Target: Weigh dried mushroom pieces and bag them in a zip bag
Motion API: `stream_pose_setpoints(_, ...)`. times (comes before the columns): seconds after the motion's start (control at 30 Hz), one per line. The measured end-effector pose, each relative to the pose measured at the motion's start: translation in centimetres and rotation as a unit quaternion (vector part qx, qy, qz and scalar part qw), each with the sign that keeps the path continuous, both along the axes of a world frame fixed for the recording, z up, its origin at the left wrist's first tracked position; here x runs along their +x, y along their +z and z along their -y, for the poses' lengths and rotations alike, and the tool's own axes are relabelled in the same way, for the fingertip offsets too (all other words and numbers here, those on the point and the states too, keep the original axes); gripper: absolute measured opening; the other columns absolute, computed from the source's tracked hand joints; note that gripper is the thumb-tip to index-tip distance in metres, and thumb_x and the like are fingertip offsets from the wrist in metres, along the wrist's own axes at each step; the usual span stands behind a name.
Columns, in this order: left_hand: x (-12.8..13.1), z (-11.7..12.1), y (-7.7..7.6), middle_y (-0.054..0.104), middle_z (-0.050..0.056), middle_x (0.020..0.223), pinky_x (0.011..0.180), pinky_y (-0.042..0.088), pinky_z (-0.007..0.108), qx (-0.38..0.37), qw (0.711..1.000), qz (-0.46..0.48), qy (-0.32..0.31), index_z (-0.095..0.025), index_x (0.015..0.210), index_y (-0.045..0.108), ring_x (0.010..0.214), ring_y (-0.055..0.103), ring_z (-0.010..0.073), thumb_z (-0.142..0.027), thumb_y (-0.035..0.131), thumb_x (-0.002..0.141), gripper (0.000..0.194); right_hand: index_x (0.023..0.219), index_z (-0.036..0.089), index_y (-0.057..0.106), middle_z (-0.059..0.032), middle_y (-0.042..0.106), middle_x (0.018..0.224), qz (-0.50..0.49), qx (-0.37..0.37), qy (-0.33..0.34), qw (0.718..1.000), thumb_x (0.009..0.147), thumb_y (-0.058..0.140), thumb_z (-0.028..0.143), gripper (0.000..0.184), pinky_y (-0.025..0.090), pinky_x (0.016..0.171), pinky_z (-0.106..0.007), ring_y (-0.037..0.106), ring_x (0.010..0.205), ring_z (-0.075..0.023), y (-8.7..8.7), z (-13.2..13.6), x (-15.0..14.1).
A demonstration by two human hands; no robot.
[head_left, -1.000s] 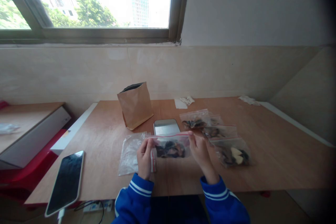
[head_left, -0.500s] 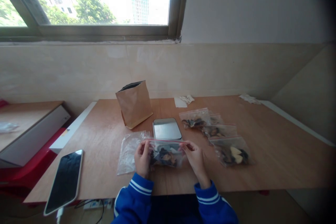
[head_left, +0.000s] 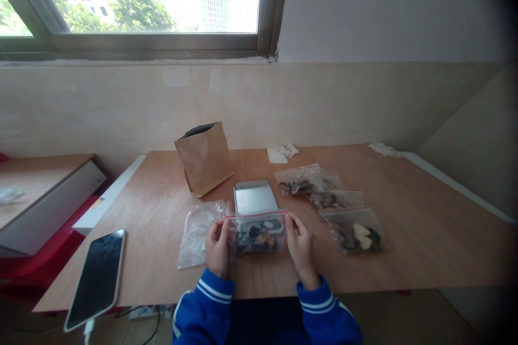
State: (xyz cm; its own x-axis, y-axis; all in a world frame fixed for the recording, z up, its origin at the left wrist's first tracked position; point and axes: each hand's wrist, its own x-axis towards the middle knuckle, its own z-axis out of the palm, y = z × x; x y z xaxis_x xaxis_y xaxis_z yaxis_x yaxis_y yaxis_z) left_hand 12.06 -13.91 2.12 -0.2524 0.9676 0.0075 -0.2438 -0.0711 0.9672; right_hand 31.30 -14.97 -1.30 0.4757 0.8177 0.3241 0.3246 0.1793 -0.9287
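A clear zip bag (head_left: 256, 238) with a red top strip holds dark and brown dried pieces. My left hand (head_left: 218, 242) pinches its upper left corner, and my right hand (head_left: 299, 242) pinches the upper right one, so the red strip is stretched straight between them. Just behind the bag lies a flat scale (head_left: 254, 197) with a shiny plate, its front edge partly covered by the bag. Flat clear plastic bags (head_left: 198, 234) lie beside and partly under my left hand. To the right, a filled zip bag (head_left: 356, 232) rests with pale and dark pieces inside.
Behind the scale stands an open brown paper bag (head_left: 205, 159). More filled zip bags (head_left: 299, 180) overlap at the right. A phone (head_left: 97, 277) with a cable lies at the table's left edge. Crumpled tissue (head_left: 287, 151) sits near the wall.
The zip bag's top is now pulled straighter and its contents show more clearly. My right hand's grip has shifted slightly to the right along the bag. The whole view has shifted slightly.
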Motion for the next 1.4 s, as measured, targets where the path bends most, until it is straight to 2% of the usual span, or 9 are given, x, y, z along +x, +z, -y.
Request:
stream_pose_setpoints(0.1,-0.01,0.03,-0.20,0.065,0.000,0.070,0.058,0.045,0.021,0.002,1.000,-0.005,-0.010,-0.015,0.084,0.065,0.060,0.057,0.0102,-0.041,0.068,0.076,0.027,0.093,0.016,0.066,-0.0114,0.071,0.089,0.022,0.014,-0.018,1.000,0.089,0.047,0.048,0.038,0.051,0.073,-0.034,0.065,0.080,-0.0227,-0.11,0.01,-0.05)
stream_pose_setpoints(0.27,-0.11,0.08,-0.51,0.066,0.001,0.076,0.068,0.046,0.022,0.023,0.997,-0.068,-0.002,-0.016,0.084,0.065,0.072,0.060,0.0128,-0.039,0.064,0.080,0.023,0.089,0.015,0.065,-0.0105,0.070,0.086,0.024,0.022,-0.025,0.999,0.088,0.049,0.046,0.035,0.051,0.072,-0.033,0.063,0.076,-0.0205,-0.06,0.05,0.02)
stream_pose_setpoints(0.4,-0.16,0.06,-0.57,0.067,0.001,0.077,0.067,0.045,0.023,0.029,0.994,-0.102,0.007,-0.017,0.085,0.066,0.072,0.060,0.0138,-0.040,0.063,0.080,0.024,0.087,0.015,0.065,-0.0093,0.070,0.084,0.013,0.017,-0.028,0.999,0.088,0.050,0.046,0.035,0.050,0.070,-0.032,0.063,0.074,-0.0197,-0.03,0.05,0.06)
stream_pose_setpoints(0.57,-0.05,-0.03,-0.67,0.065,0.001,0.074,0.066,0.045,0.024,0.029,0.995,-0.091,0.016,-0.016,0.082,0.065,0.068,0.059,0.0135,-0.041,0.065,0.078,0.025,0.088,0.015,0.066,-0.0094,0.070,0.086,0.006,0.013,-0.026,1.000,0.088,0.050,0.046,0.035,0.050,0.071,-0.032,0.063,0.074,-0.0196,0.05,0.08,0.00)
stream_pose_setpoints(0.8,0.11,0.05,-0.68,0.065,0.001,0.078,0.069,0.045,0.023,0.028,0.998,-0.059,-0.027,-0.016,0.084,0.062,0.071,0.059,0.0122,-0.040,0.061,0.082,0.023,0.090,0.015,0.065,-0.0094,0.069,0.087,0.002,0.011,-0.021,1.000,0.089,0.049,0.045,0.034,0.049,0.072,-0.032,0.063,0.078,-0.0206,-0.14,0.15,0.13)
stream_pose_setpoints(1.03,0.27,0.01,-0.47,0.064,0.001,0.079,0.070,0.045,0.024,0.020,0.998,-0.054,-0.024,-0.017,0.087,0.061,0.072,0.059,0.0127,-0.039,0.067,0.077,0.025,0.087,0.017,0.065,-0.0066,0.067,0.078,0.008,0.002,-0.014,1.000,0.092,0.042,0.047,0.038,0.048,0.071,-0.031,0.062,0.075,-0.0200,-0.41,0.16,0.13)
stream_pose_setpoints(1.4,0.15,-0.02,-0.70,0.061,-0.001,0.072,0.067,0.043,0.023,0.025,0.998,-0.059,-0.023,-0.017,0.085,0.061,0.068,0.056,0.0118,-0.041,0.066,0.078,0.026,0.087,0.018,0.063,-0.0079,0.068,0.086,0.016,0.027,-0.018,0.999,0.091,0.045,0.043,0.031,0.048,0.071,-0.031,0.062,0.077,-0.0191,-0.63,0.08,0.13)
